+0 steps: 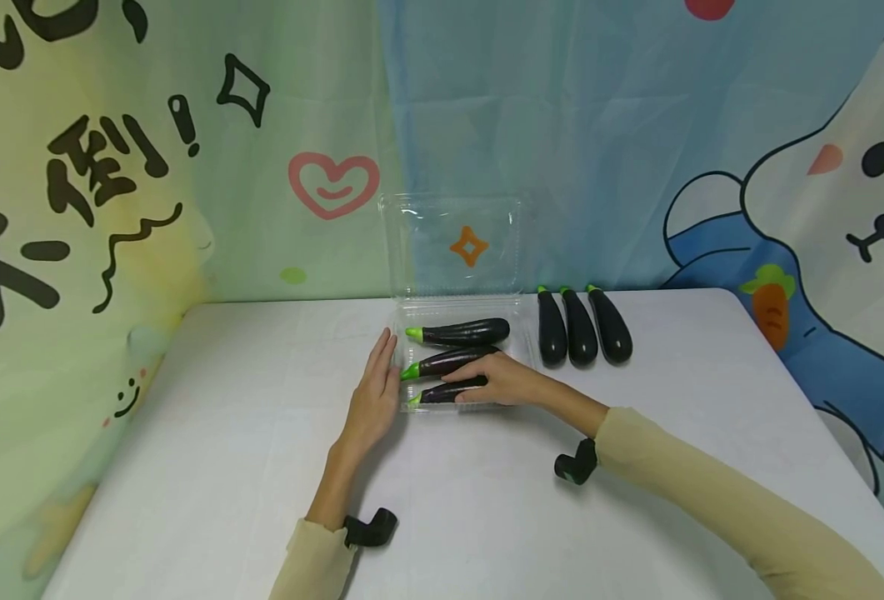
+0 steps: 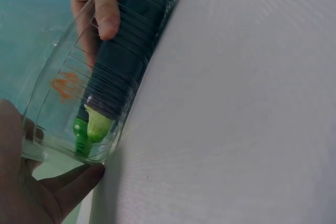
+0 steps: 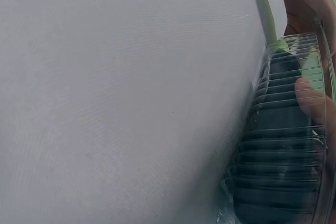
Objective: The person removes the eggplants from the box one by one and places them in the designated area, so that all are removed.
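A clear plastic clamshell box (image 1: 527,333) stands on the table with its lid (image 1: 452,208) raised behind it. Three dark eggplants lie crosswise in the tray, green stems to the left: a back one (image 1: 464,332), a middle one (image 1: 442,363) and a front one (image 1: 434,393). My right hand (image 1: 505,379) reaches into the box from the right and grips the front eggplant, thumb on its near side, fingers partly hiding the middle one. Along the box's left side my left hand (image 1: 372,392) rests with straight fingers; in the left wrist view its fingertips (image 2: 94,174) touch the box's corner.
Three more eggplants (image 1: 581,329) lie side by side on the white table (image 1: 262,467), just right of the box, stems pointing back. A printed curtain (image 1: 599,150) hangs behind the table, close to the raised lid.
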The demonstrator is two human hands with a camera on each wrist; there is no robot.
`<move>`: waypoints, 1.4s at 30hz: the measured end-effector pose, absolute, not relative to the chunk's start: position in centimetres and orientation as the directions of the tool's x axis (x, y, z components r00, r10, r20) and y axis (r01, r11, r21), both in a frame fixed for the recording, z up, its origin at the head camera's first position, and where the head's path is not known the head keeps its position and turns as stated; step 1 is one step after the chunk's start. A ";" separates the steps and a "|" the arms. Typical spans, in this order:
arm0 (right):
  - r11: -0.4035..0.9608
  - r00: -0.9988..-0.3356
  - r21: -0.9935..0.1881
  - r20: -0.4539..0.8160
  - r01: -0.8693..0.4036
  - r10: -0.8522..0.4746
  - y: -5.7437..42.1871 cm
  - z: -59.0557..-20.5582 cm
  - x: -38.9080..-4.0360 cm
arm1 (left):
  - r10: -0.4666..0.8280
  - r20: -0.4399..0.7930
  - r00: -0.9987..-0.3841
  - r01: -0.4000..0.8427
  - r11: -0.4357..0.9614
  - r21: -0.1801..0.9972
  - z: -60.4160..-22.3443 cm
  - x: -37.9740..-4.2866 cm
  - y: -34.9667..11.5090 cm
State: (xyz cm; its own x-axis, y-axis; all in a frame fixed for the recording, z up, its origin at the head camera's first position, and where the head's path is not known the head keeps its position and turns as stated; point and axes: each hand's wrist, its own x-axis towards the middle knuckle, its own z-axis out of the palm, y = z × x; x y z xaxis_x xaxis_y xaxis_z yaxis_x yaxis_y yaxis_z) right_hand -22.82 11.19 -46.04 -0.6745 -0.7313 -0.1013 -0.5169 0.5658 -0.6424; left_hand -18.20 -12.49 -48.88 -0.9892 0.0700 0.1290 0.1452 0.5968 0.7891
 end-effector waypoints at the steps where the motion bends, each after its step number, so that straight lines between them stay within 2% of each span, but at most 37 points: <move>1: 0.566 -0.676 -0.642 -0.099 -0.517 -0.730 11.2 -46.0 -22.8 | 0.069 0.127 -0.989 0.143 0.597 0.789 -48.9 -18.2 -12.5; 10: 0.549 -0.682 -0.653 -0.066 -0.522 -0.728 11.2 -46.3 -22.8 | 0.068 0.113 -0.991 0.131 0.604 0.787 -49.0 -18.3 -12.5; 17: 0.511 -0.684 -0.618 0.059 -0.597 -0.727 11.3 -46.3 -22.4 | 0.062 0.113 -0.992 0.128 0.605 0.786 -49.0 -18.3 -12.5; 22: 0.505 -0.712 -0.615 0.136 -0.606 -0.689 11.6 -45.9 -22.2 | 0.055 0.114 -0.992 0.124 0.607 0.785 -48.9 -18.2 -12.4; 27: 0.503 -0.754 -0.657 0.156 -0.562 -0.639 11.9 -44.9 -22.3 | 0.051 0.122 -0.991 0.128 0.602 0.788 -48.7 -18.1 -12.4; 31: 0.498 -0.803 -0.705 0.172 -0.505 -0.570 12.2 -43.9 -22.0 | 0.054 0.118 -0.992 0.127 0.603 0.788 -48.8 -18.0 -12.5; 35: 0.509 -0.864 -0.728 0.231 -0.459 -0.448 12.5 -43.2 -21.4 | 0.058 0.122 -0.991 0.133 0.603 0.787 -48.9 -18.0 -12.5; 42: 0.568 -0.906 -0.706 0.312 -0.422 -0.285 12.9 -43.3 -20.6 | 0.055 0.117 -0.992 0.127 0.598 0.792 -49.0 -18.2 -12.5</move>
State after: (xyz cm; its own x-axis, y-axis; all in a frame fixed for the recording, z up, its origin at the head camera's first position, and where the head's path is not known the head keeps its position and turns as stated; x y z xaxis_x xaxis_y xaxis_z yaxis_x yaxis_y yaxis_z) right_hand -20.59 12.93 -43.26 -0.9061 -0.2852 0.3123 -0.4223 0.5683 -0.7062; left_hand -18.18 -12.49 -49.00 -0.9916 0.0555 0.1169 0.1268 0.5977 0.7916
